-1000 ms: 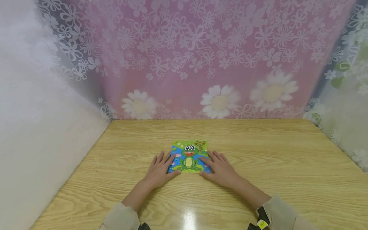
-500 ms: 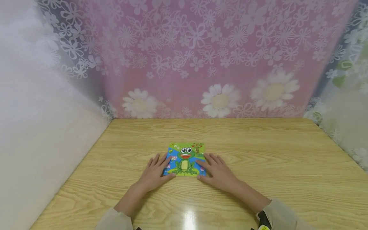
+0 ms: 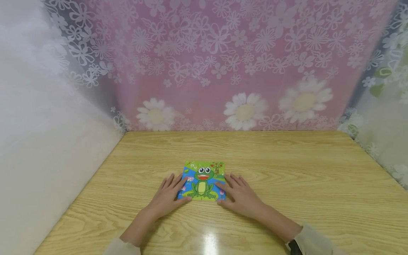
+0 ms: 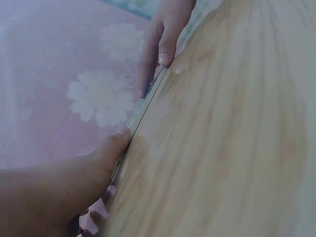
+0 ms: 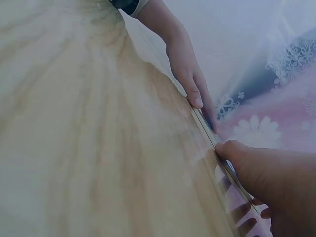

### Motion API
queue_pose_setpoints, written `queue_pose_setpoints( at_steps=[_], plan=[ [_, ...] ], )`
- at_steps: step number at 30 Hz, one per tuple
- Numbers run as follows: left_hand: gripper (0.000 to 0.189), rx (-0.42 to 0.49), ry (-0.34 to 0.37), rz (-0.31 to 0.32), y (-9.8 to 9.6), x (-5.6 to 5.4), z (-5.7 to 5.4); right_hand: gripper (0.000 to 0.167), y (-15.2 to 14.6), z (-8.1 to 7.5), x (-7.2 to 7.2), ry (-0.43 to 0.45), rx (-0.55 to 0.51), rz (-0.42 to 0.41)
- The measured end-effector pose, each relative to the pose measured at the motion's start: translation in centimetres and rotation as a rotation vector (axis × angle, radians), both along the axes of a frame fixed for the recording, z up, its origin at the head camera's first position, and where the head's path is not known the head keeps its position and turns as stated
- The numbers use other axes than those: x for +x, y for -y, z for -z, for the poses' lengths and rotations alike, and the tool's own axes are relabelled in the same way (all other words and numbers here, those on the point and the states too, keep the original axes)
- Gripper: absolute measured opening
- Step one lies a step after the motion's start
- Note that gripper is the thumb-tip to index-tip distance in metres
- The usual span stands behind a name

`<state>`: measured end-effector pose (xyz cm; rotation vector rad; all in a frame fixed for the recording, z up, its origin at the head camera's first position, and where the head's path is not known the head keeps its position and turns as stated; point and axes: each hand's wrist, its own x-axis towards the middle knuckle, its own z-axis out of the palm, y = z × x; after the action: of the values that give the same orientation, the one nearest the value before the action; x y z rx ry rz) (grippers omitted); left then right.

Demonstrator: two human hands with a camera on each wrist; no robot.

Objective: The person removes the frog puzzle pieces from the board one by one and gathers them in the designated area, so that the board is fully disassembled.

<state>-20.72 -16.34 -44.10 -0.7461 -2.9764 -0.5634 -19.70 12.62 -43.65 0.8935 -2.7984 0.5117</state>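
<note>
A flat square board with a cartoon frog picture [image 3: 202,187] lies on the wooden table, between both hands. My left hand [image 3: 167,198] rests at its left side, index fingertip over the picture and thumb at the near left corner. On the other side my right hand [image 3: 240,196] mirrors this, its thumb at the near right corner and the other fingers stretched along the right side. Both hands have their fingers spread and fairly straight. Seen edge-on in the right wrist view, the board shows as a thin strip under the thumbs, low against the tabletop.
The wood-grain table [image 3: 287,166] reaches back to a pink flowered cloth [image 3: 197,71]. A whitish cloth wall [image 3: 47,124] stands along the left, and a flowered pale cloth [image 3: 385,124] hangs along the right. Light glares on the table's near middle.
The frog board has slid towards the person and a little left, with both hands staying on its sides. The fingers keep much the same pose.
</note>
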Motion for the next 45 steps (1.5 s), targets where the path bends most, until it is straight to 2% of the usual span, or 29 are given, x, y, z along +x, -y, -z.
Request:
queue_pose_setpoints(
  at_steps=[5,18,22,27,31,37,40,45],
  plan=[
    [0.078,0.003,-0.005,0.000,0.2,0.5,0.0,0.061,0.2,0.0,0.4,-0.014,0.006,-0.012],
    [0.076,0.010,-0.001,-0.003,0.3,1.6,-0.8,0.059,0.4,-0.6,1.3,0.013,-0.009,-0.016],
    [0.077,-0.005,-0.004,-0.001,0.4,1.4,-0.7,0.059,0.5,-0.8,1.3,0.016,-0.013,-0.019],
    [0.076,-0.022,-0.023,0.010,0.7,0.4,-0.7,0.054,0.9,-1.6,0.8,-0.006,0.014,0.007],
    [0.077,-0.016,0.012,0.024,0.8,-0.7,-1.3,0.049,1.5,-2.4,-0.1,0.016,-0.007,0.019],
    [0.083,-0.043,0.090,0.035,0.5,-2.0,-2.2,0.046,3.3,-3.1,-2.7,0.105,-0.103,-0.039],
    [0.085,-0.063,0.117,0.031,0.3,-2.1,-2.7,0.042,4.5,-3.2,-4.1,0.144,-0.140,-0.078],
    [0.086,-0.073,0.134,0.019,0.0,-2.1,-3.0,0.039,6.3,-3.1,-6.2,0.157,-0.148,-0.143]
  ],
)
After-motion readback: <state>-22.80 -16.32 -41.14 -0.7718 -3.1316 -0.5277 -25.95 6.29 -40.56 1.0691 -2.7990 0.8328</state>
